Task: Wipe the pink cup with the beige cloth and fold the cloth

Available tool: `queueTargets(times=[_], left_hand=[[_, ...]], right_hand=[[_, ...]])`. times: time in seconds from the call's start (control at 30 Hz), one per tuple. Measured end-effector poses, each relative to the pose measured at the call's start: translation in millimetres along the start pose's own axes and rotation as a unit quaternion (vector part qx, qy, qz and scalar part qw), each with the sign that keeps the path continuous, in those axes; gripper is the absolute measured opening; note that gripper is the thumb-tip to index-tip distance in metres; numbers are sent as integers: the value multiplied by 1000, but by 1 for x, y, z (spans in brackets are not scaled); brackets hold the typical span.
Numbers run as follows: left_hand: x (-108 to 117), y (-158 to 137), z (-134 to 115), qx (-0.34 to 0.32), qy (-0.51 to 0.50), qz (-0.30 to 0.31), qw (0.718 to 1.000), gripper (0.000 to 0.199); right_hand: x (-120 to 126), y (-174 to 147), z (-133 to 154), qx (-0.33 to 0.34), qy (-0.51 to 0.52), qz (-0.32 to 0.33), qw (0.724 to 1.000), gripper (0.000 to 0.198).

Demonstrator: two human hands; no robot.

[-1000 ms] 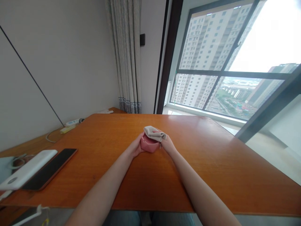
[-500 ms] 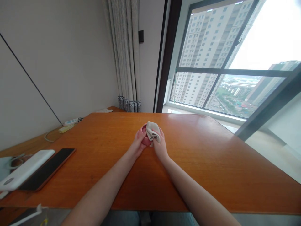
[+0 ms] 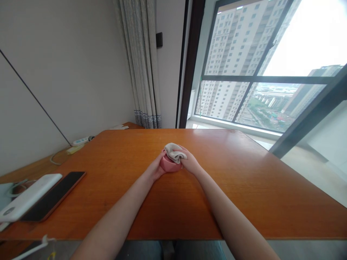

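A small pink bowl-like container is held over the middle of the wooden table. My left hand is closed around its left side. A crumpled light grey cloth lies over the container's top and covers its opening. My right hand grips the cloth from the right, its fingers pressing it against the rim. The cloth hides the inside of the container and some of my fingertips.
At the table's left lie a black phone and a white power bank, with a coiled cable behind. A power strip rests by the wall. A curtain and a window stand beyond the table.
The pink container has turned from leaning sideways to more upright, its side now facing me. My right hand has brought the cloth over its top. The view has shifted slightly.
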State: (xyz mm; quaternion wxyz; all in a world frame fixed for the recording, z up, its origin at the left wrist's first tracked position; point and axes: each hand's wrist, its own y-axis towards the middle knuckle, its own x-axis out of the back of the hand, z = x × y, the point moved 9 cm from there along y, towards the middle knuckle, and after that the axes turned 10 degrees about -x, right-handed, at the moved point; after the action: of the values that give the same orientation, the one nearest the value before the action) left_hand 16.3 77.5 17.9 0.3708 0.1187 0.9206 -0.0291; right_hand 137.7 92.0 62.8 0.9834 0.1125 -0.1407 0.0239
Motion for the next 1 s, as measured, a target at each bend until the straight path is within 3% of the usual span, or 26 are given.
queueTargets(times=[0.2, 0.37, 0.53, 0.67, 0.77, 0.9, 1.0], left_hand=[[12, 7, -26, -139, -18, -59, 988, 34], [-2, 3, -37, -205, -24, -1, 979, 30], [14, 7, -13, -136, -8, -61, 989, 48], [16, 7, -7, -107, 3, -65, 992, 54], [6, 4, -6, -54, 9, -22, 998, 49], [-2, -5, 6, 77, 12, 16, 997, 53], [-1, -10, 15, 137, 18, 16, 990, 51]], right_hand=[[-38, -22, 8, 97, -90, 31, 991, 52], [-58, -34, 8, 100, -95, 24, 990, 53], [-38, -22, -16, -9, 32, -80, 996, 47], [-18, -13, -19, -23, 81, -120, 989, 34], [-9, -5, -14, -20, 104, -76, 992, 30], [-9, 0, -21, -90, 102, 49, 989, 34], [-16, -5, -23, -123, 97, 137, 978, 35]])
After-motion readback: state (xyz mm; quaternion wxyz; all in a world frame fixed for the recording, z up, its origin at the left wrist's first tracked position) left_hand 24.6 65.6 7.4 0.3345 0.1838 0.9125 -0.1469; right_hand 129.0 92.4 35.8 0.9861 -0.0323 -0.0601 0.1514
